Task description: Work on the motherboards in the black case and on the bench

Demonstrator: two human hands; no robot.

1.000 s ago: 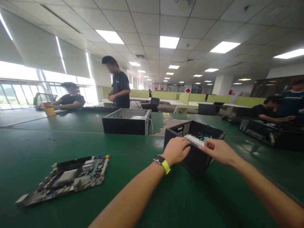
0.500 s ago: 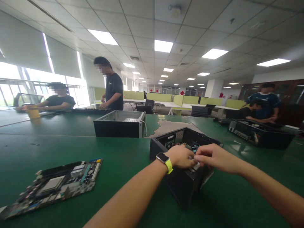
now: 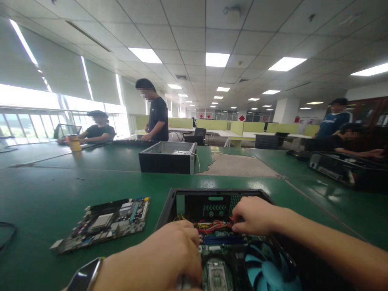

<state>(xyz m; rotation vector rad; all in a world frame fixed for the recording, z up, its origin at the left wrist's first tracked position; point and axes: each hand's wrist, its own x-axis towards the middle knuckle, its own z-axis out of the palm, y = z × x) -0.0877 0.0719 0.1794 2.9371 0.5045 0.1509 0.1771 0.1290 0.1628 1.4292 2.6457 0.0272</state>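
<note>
An open black computer case (image 3: 182, 198) lies on the green table right below me. Inside it I see a board with a blue slot, a bundle of red and yellow wires (image 3: 212, 226) and a blue fan (image 3: 266, 275). My left hand (image 3: 169, 254), with a watch on its wrist, is curled closed over the near edge of the board; what its fingers grip is hidden. My right hand (image 3: 254, 216) is closed too, its fingertips pinched down at the wires and the blue slot.
A loose motherboard (image 3: 106, 224) lies on the table to the left. A second open case (image 3: 168, 157) stands farther back, and another (image 3: 339, 169) at the right. Other people sit or stand along the far side and at the right. A yellow cup (image 3: 74, 142) stands far left.
My head has moved in over the case, so I now look down into it. Both hands went from holding a long grey strip at its rim to reaching inside among the parts.
</note>
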